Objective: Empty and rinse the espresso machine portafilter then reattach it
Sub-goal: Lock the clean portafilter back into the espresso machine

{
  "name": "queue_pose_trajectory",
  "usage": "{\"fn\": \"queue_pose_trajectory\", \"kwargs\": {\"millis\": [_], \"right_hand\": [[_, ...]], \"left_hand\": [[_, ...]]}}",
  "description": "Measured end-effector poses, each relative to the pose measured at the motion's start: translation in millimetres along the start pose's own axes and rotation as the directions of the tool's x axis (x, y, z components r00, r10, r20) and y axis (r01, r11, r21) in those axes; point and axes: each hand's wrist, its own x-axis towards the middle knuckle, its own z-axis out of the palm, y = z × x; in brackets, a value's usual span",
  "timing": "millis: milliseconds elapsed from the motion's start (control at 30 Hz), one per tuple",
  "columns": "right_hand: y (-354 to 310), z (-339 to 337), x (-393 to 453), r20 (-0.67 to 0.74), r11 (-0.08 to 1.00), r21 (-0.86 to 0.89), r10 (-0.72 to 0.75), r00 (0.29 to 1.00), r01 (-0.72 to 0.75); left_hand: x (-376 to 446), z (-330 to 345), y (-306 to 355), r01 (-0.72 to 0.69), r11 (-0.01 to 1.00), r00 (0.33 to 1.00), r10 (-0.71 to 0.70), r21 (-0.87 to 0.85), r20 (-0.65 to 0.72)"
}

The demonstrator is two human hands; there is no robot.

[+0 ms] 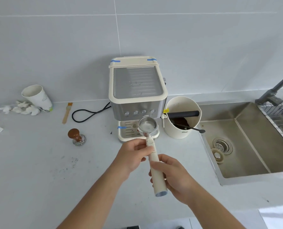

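The portafilter [147,126] has a steel basket and a long cream handle; its basket looks clean and faces up, held just in front of the espresso machine [137,96], over the drip tray [129,132]. My left hand [133,155] pinches the handle near the basket's neck. My right hand [172,176] wraps the handle further down, near its blue end cap. The basket is not locked into the machine.
A cream knock box [182,118] holding dark grounds and a spoon stands right of the machine. The steel sink [246,142] with faucet [276,91] lies at the right. A tamper [76,136], brush [67,113], power cord [89,114], paper cup [36,96] and crumpled tissues sit at the left.
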Motion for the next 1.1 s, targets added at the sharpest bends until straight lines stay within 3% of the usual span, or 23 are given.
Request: {"fn": "queue_pose_trajectory", "kwargs": {"millis": [400,600,733,833,967,1100], "right_hand": [[31.6,36.3,13.5,0.035,0.991,0.128,0.022,0.999,-0.026],[41.8,39.3,19.3,0.013,0.983,0.171,0.066,0.998,-0.067],[47.5,36.4,27.2,-0.004,0.978,0.175,0.117,0.993,-0.114],[50.3,36.7,34.6,-0.024,0.978,0.171,0.122,0.992,-0.116],[46.6,37.7,46.0,-0.041,0.979,0.169,0.122,0.992,-0.114],[40.7,40.2,55.3,-0.053,0.981,0.161,0.119,0.991,-0.109]], "left_hand": [[2.1,-43.9,-17.1,0.018,0.984,0.995,-0.036,0.177,0.098],[6.9,-73.4,-9.8,-0.030,0.914,0.994,-0.014,0.405,0.106],[3.6,-100.9,20.2,-0.182,0.857,0.979,0.201,0.482,0.013],[3.7,-112.6,50.8,-0.329,0.772,0.917,0.399,0.544,-0.012],[16.8,-113.9,87.0,-0.499,0.587,0.793,0.605,0.637,0.063],[42.6,-103.3,114.0,-0.569,0.375,0.691,0.701,0.732,0.177]]}}
